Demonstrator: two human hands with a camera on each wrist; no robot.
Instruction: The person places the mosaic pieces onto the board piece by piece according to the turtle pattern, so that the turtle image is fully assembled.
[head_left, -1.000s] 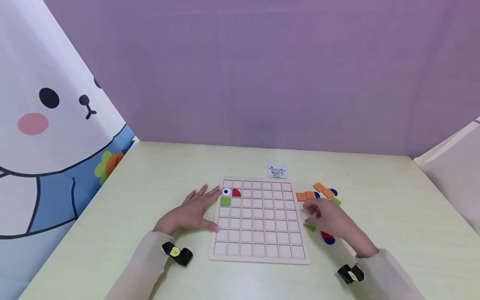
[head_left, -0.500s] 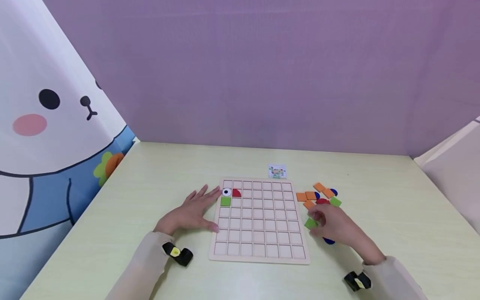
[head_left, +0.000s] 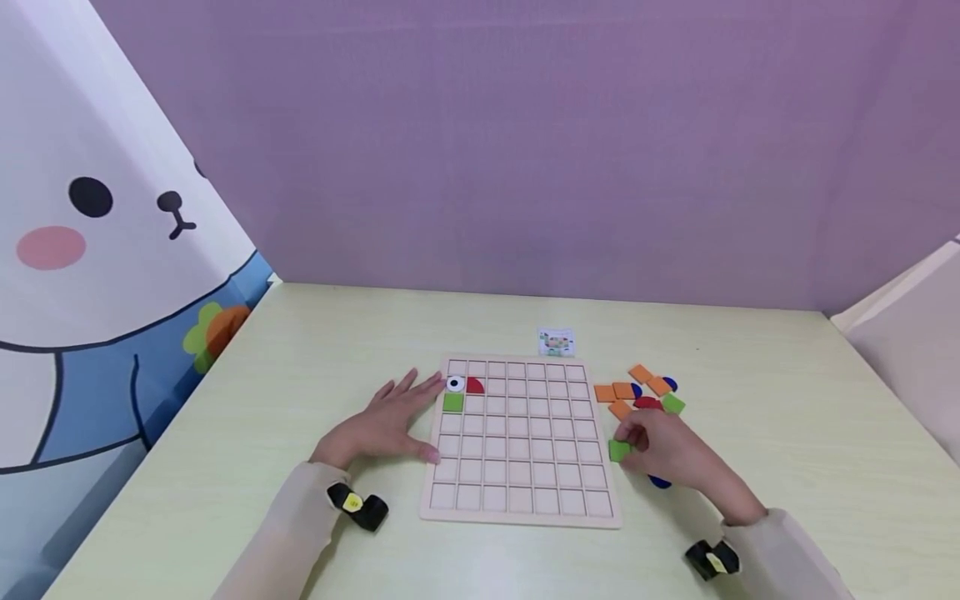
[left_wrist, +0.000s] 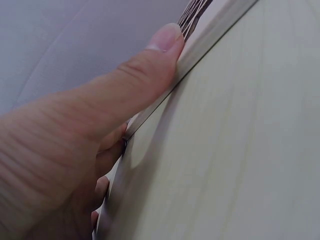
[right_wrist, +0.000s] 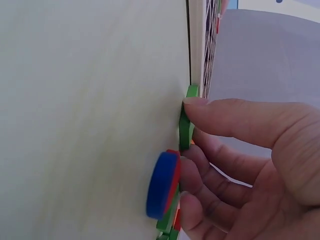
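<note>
My left hand (head_left: 381, 429) lies with fingers spread along the left edge of a pale wooden grid board (head_left: 519, 451). In the left wrist view its thumb (left_wrist: 150, 62) touches the board's rim. My right hand (head_left: 666, 447) pinches a green square tile (head_left: 618, 451) between thumb and finger, just beside the board's right edge. The right wrist view has this green tile (right_wrist: 187, 120) near the board's side. In the board's left columns sit an eye tile (head_left: 454, 384), a red quarter-circle tile (head_left: 475, 386) and a green tile (head_left: 453, 402).
Right of the board lie several orange tiles (head_left: 623, 390), a red piece (head_left: 648, 402), another green tile (head_left: 673, 403) and blue pieces, some partly under my right hand. A blue round-edged piece (right_wrist: 161, 186) shows in the right wrist view. A small picture card (head_left: 557, 342) lies behind the board.
My right hand has moved from the orange tiles toward the near green tile and now pinches it; that tile has turned and shifted slightly left. My left hand has stayed in place.
</note>
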